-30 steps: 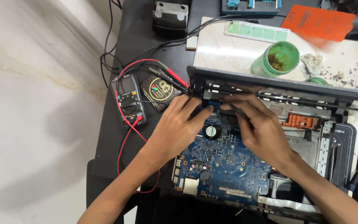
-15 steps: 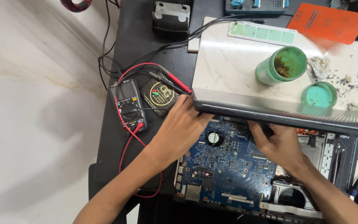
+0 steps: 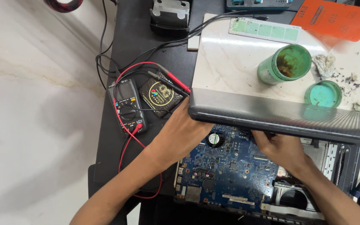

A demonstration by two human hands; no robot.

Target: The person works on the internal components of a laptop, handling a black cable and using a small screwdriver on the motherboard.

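Note:
An opened laptop lies on the black desk, its blue circuit board point(image 3: 230, 171) bare. Its dark grey lid point(image 3: 280, 114) is tipped up and hangs over the board's far edge. My left hand point(image 3: 184, 131) grips the lid's near left corner, thumb under the edge. My right hand point(image 3: 282, 148) reaches beneath the lid's near edge over the board, its fingertips hidden there. A small round fan point(image 3: 215, 139) sits on the board between the two hands.
A multimeter point(image 3: 126, 104) with red and black leads lies left of the laptop beside a small dark box point(image 3: 160, 96). Behind the lid, a white slab point(image 3: 234, 62) carries a green jar point(image 3: 286, 64), its lid point(image 3: 322, 93) and scraps. An orange card point(image 3: 332, 18) lies far right.
The lid has swung up and toward me, now covering the board's far edge. My left hand moved from the board to the lid's corner, and my right hand slid under its edge.

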